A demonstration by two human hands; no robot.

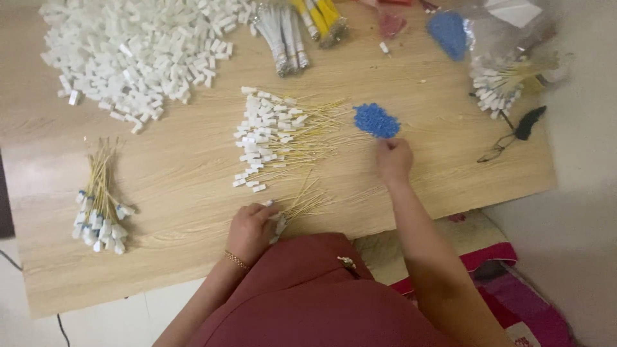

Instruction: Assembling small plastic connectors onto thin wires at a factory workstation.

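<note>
Resting near the front edge of the light wooden tabletop [180, 167], the left hand [250, 228] is curled shut around a small bunch of thin yellow wires with white plastic ends [297, 204]. The wires fan out from under its fingers toward the right. A thin gold bracelet [236, 259] sits on that wrist, and a dark red sleeve [302, 295] covers the lap below.

A bit farther in, the right hand [393, 159] reaches out with its fingertips pressed together at the near edge of a little heap of tiny blue plastic bits [376, 120]. I cannot tell if it has a bit pinched between them.

Just left of the blue heap lies a wide spread of yellow wires with white square tips [276, 138], near the middle of the tabletop. By the left edge sits a tied bundle of yellow wires with white and blue ends [99, 205].

Farther off, a big pile of small white plastic blocks [138, 51] fills the far left corner. At the far edge lie silver wire bundles [283, 35] and yellow ones [319, 18]. In the far right corner sit a clear bag of blue bits [450, 32] and one more bunch of white-tipped wires [498, 87]. A black clip on a thin cord [517, 132] lies by the right edge.
</note>
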